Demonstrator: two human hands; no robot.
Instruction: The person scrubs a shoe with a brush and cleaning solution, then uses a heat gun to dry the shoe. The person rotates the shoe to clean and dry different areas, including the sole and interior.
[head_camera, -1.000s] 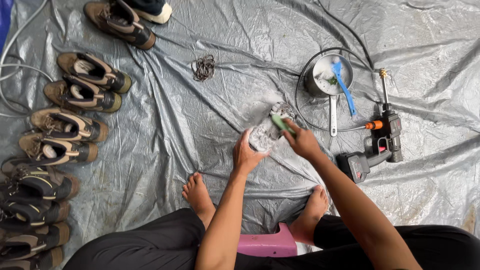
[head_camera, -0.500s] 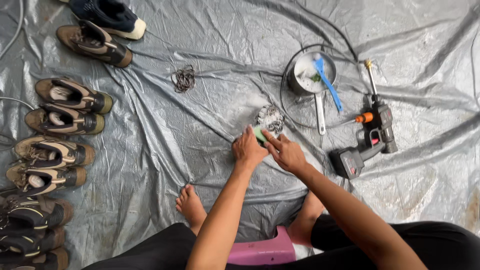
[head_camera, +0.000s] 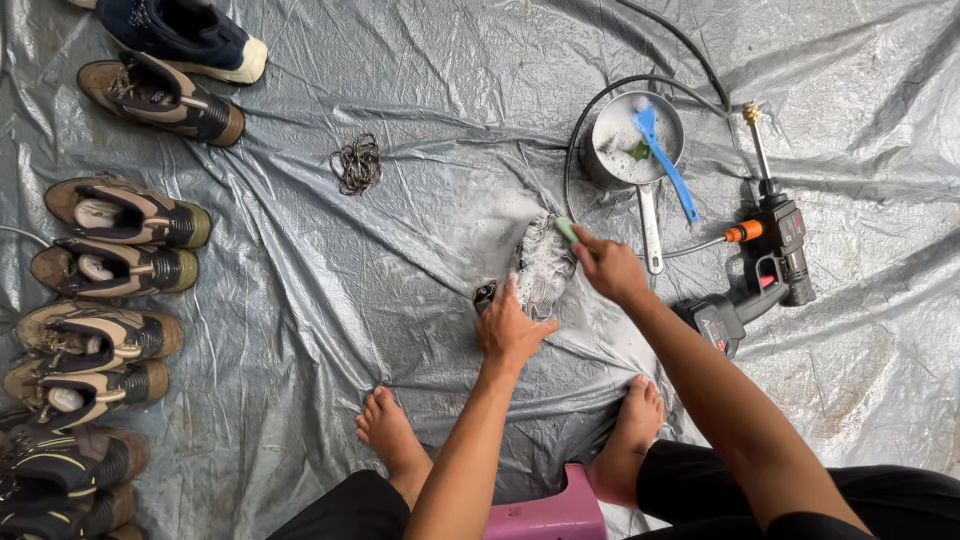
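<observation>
A soapy shoe (head_camera: 541, 265) lies on the grey tarp (head_camera: 400, 300) in front of me, covered in white foam. My left hand (head_camera: 511, 330) grips its near end and holds it down. My right hand (head_camera: 610, 267) is closed on a green-handled brush (head_camera: 566, 231) pressed against the shoe's far side. My bare feet rest on the tarp below, either side of a pink stool (head_camera: 545, 512).
A metal pan (head_camera: 628, 145) of soapy water with a blue brush (head_camera: 664, 158) sits beyond the shoe. A black pressure-washer gun (head_camera: 760, 272) with hose lies at right. Several brown shoes (head_camera: 115, 260) line the left edge. A bundle of laces (head_camera: 356, 163) lies at centre-top.
The view has shifted slightly. My left hand has slid down to the shoe's near end, and my right hand with the brush has moved to the shoe's upper right side.
</observation>
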